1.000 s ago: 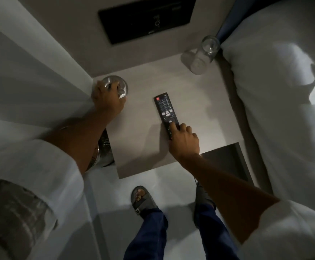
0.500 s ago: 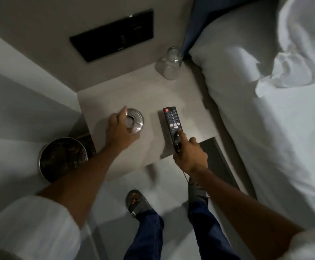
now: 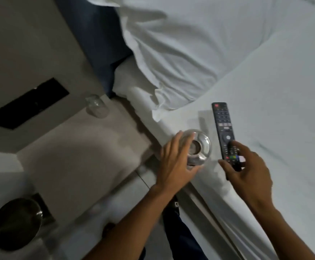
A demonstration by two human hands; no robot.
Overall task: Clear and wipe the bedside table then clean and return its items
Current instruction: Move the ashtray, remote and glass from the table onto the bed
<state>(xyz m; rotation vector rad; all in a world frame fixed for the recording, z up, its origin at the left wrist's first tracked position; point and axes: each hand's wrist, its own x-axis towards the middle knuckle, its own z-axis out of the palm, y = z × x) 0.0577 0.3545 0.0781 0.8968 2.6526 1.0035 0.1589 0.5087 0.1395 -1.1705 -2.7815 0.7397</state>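
Note:
My left hand (image 3: 173, 162) grips a round glass ashtray (image 3: 198, 146) at the near edge of the white bed (image 3: 284, 109). Just right of it, my right hand (image 3: 246, 169) holds the lower end of a black TV remote (image 3: 223, 126), which lies lengthwise over the sheet. The beige bedside table (image 3: 74, 156) is to the left. An upturned clear drinking glass (image 3: 95, 107) stands at the table's back corner, by the bed.
A white pillow (image 3: 181, 53) lies at the head of the bed against a blue headboard (image 3: 94, 44). A black wall panel (image 3: 27, 104) sits above the table. A round metal bin (image 3: 16, 222) stands on the floor at lower left.
Both hands have swung right from the table to the bed, carrying the ashtray and the remote. The view has turned right with them.

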